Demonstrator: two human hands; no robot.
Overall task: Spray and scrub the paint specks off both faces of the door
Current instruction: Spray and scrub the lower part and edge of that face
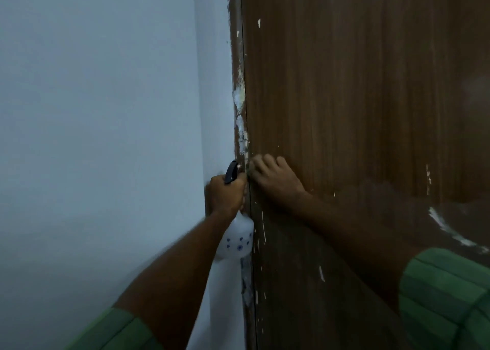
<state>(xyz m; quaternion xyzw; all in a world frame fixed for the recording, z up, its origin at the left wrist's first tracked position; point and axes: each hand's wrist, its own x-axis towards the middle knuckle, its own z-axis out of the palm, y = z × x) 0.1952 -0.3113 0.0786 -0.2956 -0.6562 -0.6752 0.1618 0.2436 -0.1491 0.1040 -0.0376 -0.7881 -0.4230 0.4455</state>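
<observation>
**Both hands at the door's edge, bottle in the left**

The left hand (225,192) grips the neck of a spray bottle (237,237), fingers curled round it just under the black trigger head (231,171). The bottle's white body, dotted with small blue marks, hangs below that hand and lies against the door frame (238,105).

The right hand (274,176) sits just beside the left, pressed to the door (358,98) right at its left edge. Its fingers are curled, knuckles outward; something dark and greenish shows at the fingertips, but it is too blurred to tell what it is or whether the hand really holds it. The two hands are nearly touching across the gap between door and frame.

White paint specks (258,22) dot the brown wood-grain door above the right hand, and more streaks run below it. Thicker white patches (238,100) cover the frame above the left hand. To the lower right of the right hand a longer white smear (445,229) crosses the door.

Left of the left hand is a plain pale wall (100,111). Green sleeves (445,291) show at both forearms.
</observation>
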